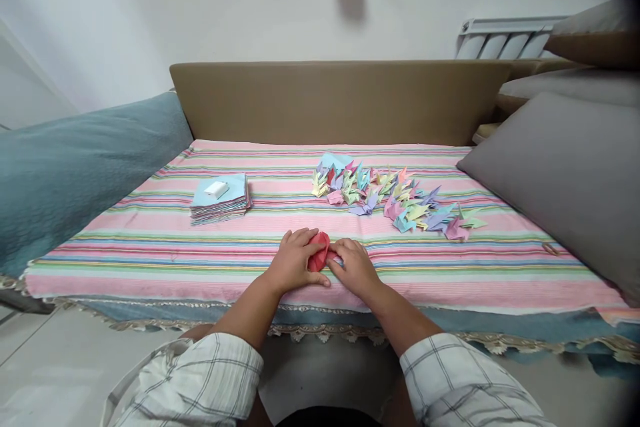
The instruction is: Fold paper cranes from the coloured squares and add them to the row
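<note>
A partly folded red origami paper (318, 255) is between my two hands, just above or on the striped cloth. My left hand (296, 260) curls round its left side, with the thumb stretched out along the near edge. On the right side, my right hand (354, 267) pinches an edge or flap of the red paper between thumb and fingers. The fingers hide part of the folds. Beyond my hands lies a heap of folded paper cranes (390, 197) in many pastel colours.
A stack of square coloured papers (221, 203) stands at the left, a white eraser-like block (217, 189) on top. Striped cloth (150, 253) covers the seat. A blue cushion (95, 153) bounds the left, grey cushions (565, 180) the right, and a brown backrest (340, 103) the far side.
</note>
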`<state>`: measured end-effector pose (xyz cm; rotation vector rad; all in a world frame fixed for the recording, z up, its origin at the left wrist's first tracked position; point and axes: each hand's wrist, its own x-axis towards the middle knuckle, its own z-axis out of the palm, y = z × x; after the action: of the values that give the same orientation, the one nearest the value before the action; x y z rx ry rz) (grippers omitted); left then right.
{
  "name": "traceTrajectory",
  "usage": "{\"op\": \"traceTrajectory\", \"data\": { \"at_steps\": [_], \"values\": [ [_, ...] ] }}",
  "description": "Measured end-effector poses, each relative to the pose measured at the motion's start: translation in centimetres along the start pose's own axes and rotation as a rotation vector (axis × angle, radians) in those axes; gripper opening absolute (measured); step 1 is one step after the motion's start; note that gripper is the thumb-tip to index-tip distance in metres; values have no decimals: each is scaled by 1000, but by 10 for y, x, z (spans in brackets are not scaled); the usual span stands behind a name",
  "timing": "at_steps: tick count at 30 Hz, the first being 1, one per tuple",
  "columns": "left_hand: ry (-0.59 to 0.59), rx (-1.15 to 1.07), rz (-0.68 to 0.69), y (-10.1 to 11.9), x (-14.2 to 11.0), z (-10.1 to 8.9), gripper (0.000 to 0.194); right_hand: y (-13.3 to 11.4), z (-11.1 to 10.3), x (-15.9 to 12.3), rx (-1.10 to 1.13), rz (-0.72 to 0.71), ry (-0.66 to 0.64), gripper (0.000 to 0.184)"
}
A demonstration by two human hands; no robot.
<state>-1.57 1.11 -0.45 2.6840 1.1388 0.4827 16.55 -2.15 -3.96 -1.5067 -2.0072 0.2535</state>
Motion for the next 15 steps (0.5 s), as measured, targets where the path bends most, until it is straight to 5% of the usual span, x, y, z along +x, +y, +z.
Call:
{"op": "traceTrajectory", "data": {
  "at_steps": [15],
  "values": [
    [27, -97, -6, -3, 3, -1, 51, 6, 7, 1, -14, 11, 79, 18]
  ]
}}
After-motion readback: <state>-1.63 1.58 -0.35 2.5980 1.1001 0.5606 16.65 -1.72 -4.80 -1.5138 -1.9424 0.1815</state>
